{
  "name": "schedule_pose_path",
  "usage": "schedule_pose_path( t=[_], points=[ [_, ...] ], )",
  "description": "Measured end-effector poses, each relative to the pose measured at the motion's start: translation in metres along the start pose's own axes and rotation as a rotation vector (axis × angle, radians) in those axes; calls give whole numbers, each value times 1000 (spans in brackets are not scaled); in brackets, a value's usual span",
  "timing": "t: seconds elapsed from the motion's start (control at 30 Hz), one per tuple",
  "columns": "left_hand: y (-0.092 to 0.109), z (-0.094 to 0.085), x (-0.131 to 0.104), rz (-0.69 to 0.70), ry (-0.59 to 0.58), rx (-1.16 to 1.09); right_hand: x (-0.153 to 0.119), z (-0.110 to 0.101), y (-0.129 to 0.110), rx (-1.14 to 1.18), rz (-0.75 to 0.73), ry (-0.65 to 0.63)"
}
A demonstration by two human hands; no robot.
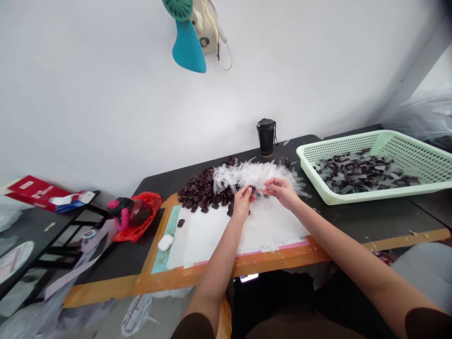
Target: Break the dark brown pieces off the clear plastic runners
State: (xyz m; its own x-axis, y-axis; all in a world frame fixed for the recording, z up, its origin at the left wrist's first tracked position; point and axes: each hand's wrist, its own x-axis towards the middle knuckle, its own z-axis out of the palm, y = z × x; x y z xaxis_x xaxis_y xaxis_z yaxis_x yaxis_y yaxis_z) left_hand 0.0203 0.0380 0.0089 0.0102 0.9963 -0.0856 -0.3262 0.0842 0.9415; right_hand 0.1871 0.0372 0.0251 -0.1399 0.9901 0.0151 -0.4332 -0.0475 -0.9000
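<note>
Left of the pale green basket (323,192), a small dark piece (253,189) is pinched between the fingertips of the left hand (242,201). The right hand (281,191) is held close beside it, thumb and fingers nearly closed; whether anything is gripped cannot be told. Translucent strips (243,174) are heaped behind both hands, farther from the basket than the black cup (266,137).
</note>
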Motion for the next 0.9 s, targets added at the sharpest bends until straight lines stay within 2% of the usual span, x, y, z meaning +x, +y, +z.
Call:
schedule_pose_path(
  t=[0.17,0.3,0.4,0.57,0.73,0.9],
  points=[
    [-1,-4,-4,-72,-14,-91,13,7,1,-25,16,-38],
    [-1,-6,-6,-12,43,-63,7,14,6,-107,-15,-145],
    [-1,-4,-8,50,-20,-76,0,19,12,-154,-78,-205],
    [2,-1,-13,40,-113,-108,-2,22,18,-178,-122,-184],
    [4,-3,-13,-3,-93,-190,-4,24,13,-194,-136,-226],
    [7,-4,-11,-67,-89,-258,-6,25,13,-209,-139,-174]
  ],
)
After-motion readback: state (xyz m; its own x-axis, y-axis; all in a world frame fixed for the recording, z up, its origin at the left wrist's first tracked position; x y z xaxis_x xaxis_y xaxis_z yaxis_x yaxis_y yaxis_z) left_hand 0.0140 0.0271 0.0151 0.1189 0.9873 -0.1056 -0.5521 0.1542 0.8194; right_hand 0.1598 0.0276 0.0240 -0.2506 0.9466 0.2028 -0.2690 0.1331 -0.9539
